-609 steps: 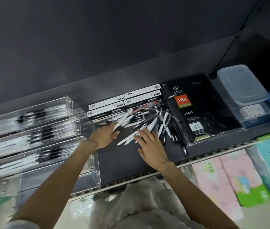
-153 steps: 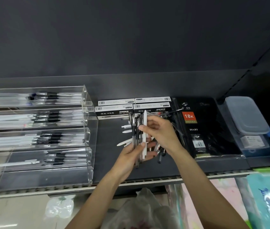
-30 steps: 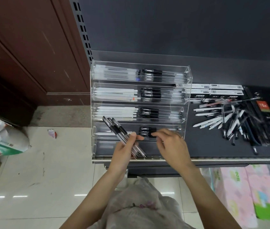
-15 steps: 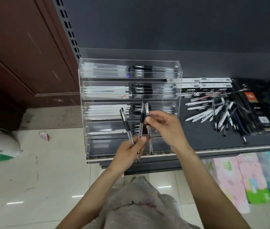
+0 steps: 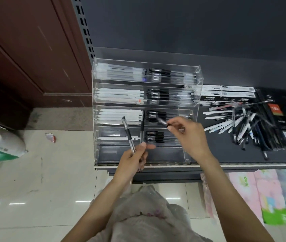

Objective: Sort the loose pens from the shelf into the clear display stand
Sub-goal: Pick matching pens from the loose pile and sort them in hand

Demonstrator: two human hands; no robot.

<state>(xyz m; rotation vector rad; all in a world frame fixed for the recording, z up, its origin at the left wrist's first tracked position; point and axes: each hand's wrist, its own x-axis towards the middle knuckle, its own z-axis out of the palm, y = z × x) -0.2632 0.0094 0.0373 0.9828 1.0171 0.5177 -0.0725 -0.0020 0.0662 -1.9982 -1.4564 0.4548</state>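
1. The clear display stand (image 5: 197, 84) stands at the left end of the dark shelf (image 5: 226, 154). It has stepped rows, and I use it as the landmark for all places here.
2. The upper rows of the stand hold white pens on the left side and black-capped pens on the right side. The lowest row, nearest to the shelf edge, looks without pens, but reflections make it hard to be sure.
3. The left hand (image 5: 131, 163) is in front of the lower rows of the stand. Its fingers are curled around two black-capped pens (image 5: 128, 135), which point up and stand slightly apart, like a narrow fan.
4. The right hand (image 5: 189, 137) is in front of the right half of the stand, at the level of the third row. Its fingertips pinch one single pen (image 5: 161, 121) by the black end. This pen is blurred, so I cannot tell if it touches the stand.
5. The two hands are apart and do not touch each other.
6. The loose pens (image 5: 234, 123) lie in a mixed pile on the shelf, to the right of the stand and well apart from both hands.
7. Behind the pile, just beside the right wall of the stand, lie flat pen boxes (image 5: 236, 91). A black diary (image 5: 278, 123) lies to the right of the pile.
8. Left of the stand there is a tiled floor (image 5: 33, 180) and a brown wooden panel (image 5: 25, 49).
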